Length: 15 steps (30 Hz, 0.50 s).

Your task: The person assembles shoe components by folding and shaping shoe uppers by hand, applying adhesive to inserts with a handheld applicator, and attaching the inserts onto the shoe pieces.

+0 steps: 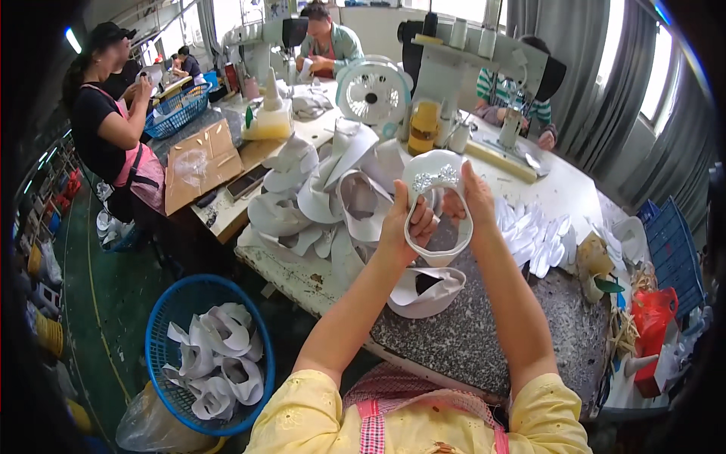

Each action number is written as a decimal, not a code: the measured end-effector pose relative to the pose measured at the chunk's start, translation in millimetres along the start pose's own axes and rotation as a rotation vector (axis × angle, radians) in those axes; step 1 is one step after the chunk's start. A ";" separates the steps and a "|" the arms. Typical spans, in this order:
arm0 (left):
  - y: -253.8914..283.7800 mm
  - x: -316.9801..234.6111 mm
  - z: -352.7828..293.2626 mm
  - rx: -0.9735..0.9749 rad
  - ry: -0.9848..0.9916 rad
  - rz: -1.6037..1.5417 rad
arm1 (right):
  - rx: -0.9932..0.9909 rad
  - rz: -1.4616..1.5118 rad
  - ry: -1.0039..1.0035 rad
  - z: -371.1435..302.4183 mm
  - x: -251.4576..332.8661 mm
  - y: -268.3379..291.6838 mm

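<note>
Between both hands, raised over the worktable, I hold a white shoe upper (pixel 433 165) with a sparkling silver ornament on its front and an open loop facing me. My left hand (pixel 406 222) grips its left edge, thumb up and fingers curled into the opening. On the opposite edge my right hand (pixel 473 200) has its thumb along the top, its fingers partly hidden behind the loop. Just below lies another white shoe upper (pixel 427 295) on the speckled dark mat (pixel 491 333). To the left a heap of white uppers (pixel 333 189) covers the table.
Flat white pieces (pixel 537 234) lie to the right. A blue basket (pixel 155 363) of uppers stands on the floor at left. Behind the heap are a fan (pixel 373 98), a yellow jar (pixel 424 129) and sewing machines (pixel 514 68). A red bag (pixel 652 314) sits far right. Several people work nearby.
</note>
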<state>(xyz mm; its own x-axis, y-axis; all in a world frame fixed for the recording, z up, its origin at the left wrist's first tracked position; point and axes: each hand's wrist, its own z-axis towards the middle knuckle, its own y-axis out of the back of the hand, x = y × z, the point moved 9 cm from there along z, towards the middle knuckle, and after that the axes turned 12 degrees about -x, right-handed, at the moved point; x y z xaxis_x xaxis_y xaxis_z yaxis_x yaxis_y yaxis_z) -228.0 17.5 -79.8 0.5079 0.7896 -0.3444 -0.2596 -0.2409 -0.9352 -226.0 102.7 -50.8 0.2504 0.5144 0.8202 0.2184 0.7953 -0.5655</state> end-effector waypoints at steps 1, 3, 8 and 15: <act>3.1 0.5 -0.1 0.022 0.022 0.006 | -0.059 -0.114 0.031 -3.7 4.0 -0.7; 8.4 -0.9 1.7 0.017 0.033 0.006 | -0.121 -0.203 0.075 -5.8 5.8 -0.8; -2.3 -0.5 2.5 0.071 0.090 -0.096 | 0.004 -0.157 0.075 3.8 0.3 -9.2; -34.4 4.5 -24.7 0.164 0.093 -0.033 | -0.094 -0.432 0.417 -18.3 16.1 -9.1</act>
<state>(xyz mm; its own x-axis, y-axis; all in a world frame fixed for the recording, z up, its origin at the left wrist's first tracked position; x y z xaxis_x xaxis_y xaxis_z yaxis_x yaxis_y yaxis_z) -196.5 15.4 -51.1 0.5905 0.7379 -0.3268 -0.3677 -0.1145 -0.9229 -206.7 97.9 -34.0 0.4649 -0.0325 0.8848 0.4598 0.8628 -0.2099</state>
